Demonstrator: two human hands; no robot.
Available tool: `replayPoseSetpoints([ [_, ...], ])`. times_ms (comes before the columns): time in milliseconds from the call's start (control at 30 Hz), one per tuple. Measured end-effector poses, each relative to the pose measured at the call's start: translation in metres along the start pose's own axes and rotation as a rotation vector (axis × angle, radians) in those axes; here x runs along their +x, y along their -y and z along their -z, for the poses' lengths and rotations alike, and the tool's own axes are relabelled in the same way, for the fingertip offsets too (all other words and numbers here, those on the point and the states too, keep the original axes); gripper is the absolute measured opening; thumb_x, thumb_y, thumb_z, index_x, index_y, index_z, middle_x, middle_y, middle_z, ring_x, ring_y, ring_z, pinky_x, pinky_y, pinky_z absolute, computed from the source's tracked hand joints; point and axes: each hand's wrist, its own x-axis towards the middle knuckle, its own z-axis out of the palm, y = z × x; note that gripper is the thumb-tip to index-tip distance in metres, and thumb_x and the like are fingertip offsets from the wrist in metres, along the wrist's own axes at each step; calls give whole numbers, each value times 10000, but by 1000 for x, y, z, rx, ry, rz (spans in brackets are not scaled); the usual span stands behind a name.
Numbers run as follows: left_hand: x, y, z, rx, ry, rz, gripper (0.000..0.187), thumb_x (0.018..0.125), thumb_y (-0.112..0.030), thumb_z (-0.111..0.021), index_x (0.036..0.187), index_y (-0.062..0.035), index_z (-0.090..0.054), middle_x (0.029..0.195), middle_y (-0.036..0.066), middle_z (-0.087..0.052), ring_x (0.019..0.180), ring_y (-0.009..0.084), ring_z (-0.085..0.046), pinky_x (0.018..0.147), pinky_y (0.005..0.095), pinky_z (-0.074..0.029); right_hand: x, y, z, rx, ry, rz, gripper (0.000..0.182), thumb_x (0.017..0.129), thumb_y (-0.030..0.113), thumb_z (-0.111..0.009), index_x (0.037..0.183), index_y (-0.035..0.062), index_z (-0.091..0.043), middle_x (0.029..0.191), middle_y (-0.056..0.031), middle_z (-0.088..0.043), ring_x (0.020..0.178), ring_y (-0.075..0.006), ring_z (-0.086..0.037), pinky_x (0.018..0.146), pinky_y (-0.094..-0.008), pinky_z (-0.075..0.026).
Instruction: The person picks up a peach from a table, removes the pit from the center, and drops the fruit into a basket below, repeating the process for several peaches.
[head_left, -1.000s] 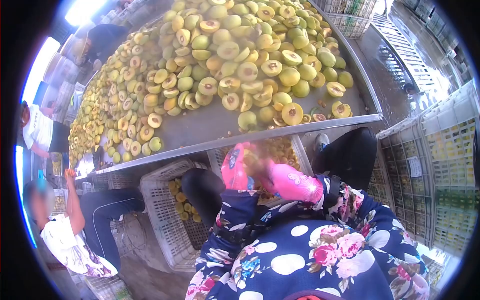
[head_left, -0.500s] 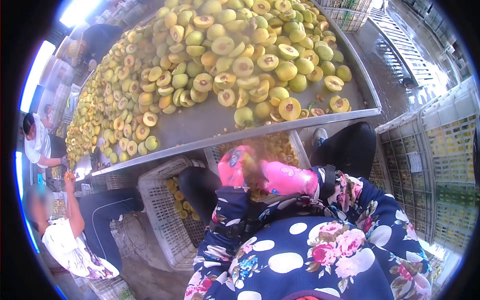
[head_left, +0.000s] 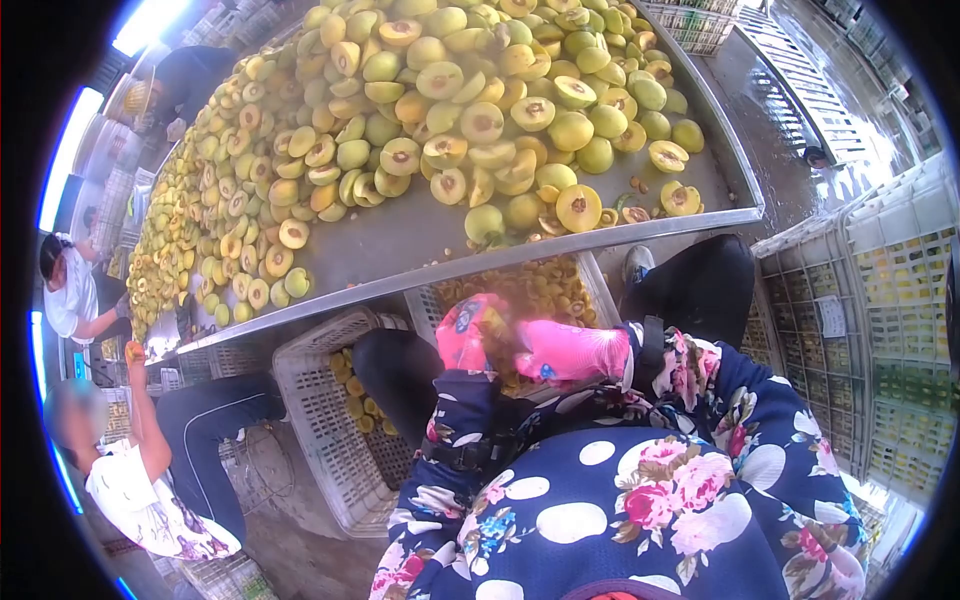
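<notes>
My left hand (head_left: pixel 466 332), in a pink patterned glove, is closed around a yellowish piece of fruit (head_left: pixel 495 326), only partly visible and blurred. Close beside it, my right hand (head_left: pixel 570 350) wears a pink glove too. Its fingers are curled toward the left hand, and whatever they hold is hidden. Both hands are over a crate (head_left: pixel 600 290) of yellow fruit pieces (head_left: pixel 550 288), between my knees and below the table edge. Halved yellow-green stone fruit (head_left: pixel 437 80), many showing brown pits or hollows, is heaped on the metal table (head_left: pixel 400 235) ahead.
A raised metal rim (head_left: pixel 560 243) borders the table. Left of my leg stands a white plastic crate (head_left: pixel 325 440) with fruit inside. Stacked crates (head_left: pixel 850 320) rise at the right. A seated co-worker (head_left: pixel 160 480) is at the left, another person (head_left: pixel 75 290) beyond.
My hands stay close together over the crate, with the right hand shifted slightly left. The view has tilted a little. The seated co-worker's raised hand has barely moved.
</notes>
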Motion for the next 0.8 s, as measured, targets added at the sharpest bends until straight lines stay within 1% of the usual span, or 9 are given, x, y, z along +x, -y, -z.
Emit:
replayPoseSetpoints([
  [67, -3, 1, -2, -89, 16, -63, 243, 835, -178, -572, 973, 22, -572, 871, 159, -627, 739, 223, -614, 664, 327, -509, -1, 3, 1, 119, 54, -36, 213, 847, 178, -509, 902, 4, -400, 659, -80, -496, 477, -158, -504, 384, -296, -403],
  [133, -2, 7, -1, -93, -60, -3, 235, 835, -176, -560, 924, 38, -601, 837, 135, -641, 742, 191, -611, 665, 285, -485, 0, 5, 0, 128, 67, -42, 219, 838, 168, -512, 902, -9, -400, 670, -88, -508, 499, -164, -530, 388, -297, -408],
  [267, 0, 6, 2, 94, -31, 3, 231, 828, -161, -558, 906, 49, -612, 821, 123, -648, 743, 177, -609, 664, 262, -472, 37, -54, -4, -288, -79, 351, 215, 817, 144, -517, 919, -19, -422, 657, -102, -533, 520, -199, -550, 428, -318, -427],
  [400, 5, 17, 8, -47, -138, 154, 232, 834, -168, -561, 960, 27, -565, 857, 163, -617, 730, 256, -599, 664, 340, -503, 58, -81, -8, -358, -199, 533, 260, 804, 142, -522, 957, -47, -429, 654, -158, -561, 578, -274, -582, 498, -356, -448],
  [467, 7, 24, 9, -134, -202, 153, 230, 838, -168, -555, 962, 26, -563, 866, 166, -612, 734, 261, -593, 668, 345, -500, 64, -87, -9, -408, -195, 506, 277, 802, 145, -522, 965, -58, -427, 666, -182, -570, 615, -302, -593, 523, -371, -453],
  [567, 7, 25, 5, -196, -286, 178, 248, 839, -186, -554, 977, 21, -558, 887, 168, -608, 759, 262, -590, 683, 352, -497, 45, -56, -9, -453, -121, 326, 282, 804, 153, -519, 959, -64, -428, 689, -195, -578, 640, -320, -599, 534, -383, -456],
  [700, 10, 35, 15, -183, -245, 156, 264, 840, -204, -553, 988, 14, -553, 909, 169, -603, 761, 267, -590, 682, 359, -499, 51, -62, -8, -520, -144, 363, 269, 809, 166, -507, 956, -51, -445, 716, -168, -587, 604, -292, -598, 509, -371, -459],
  [767, 11, 41, 15, -162, -255, 60, 274, 841, -209, -550, 998, 15, -550, 924, 169, -600, 769, 269, -592, 676, 361, -502, 49, -47, -7, -446, -113, 221, 267, 813, 169, -498, 966, -44, -451, 724, -149, -585, 579, -266, -593, 483, -359, -457],
  [800, 12, 40, 16, -158, -263, 95, 279, 841, -209, -550, 1001, 19, -549, 930, 168, -599, 775, 270, -594, 674, 363, -502, 42, -28, -6, -340, -80, 73, 267, 815, 170, -493, 973, -41, -453, 727, -139, -583, 566, -251, -589, 468, -352, -455],
])
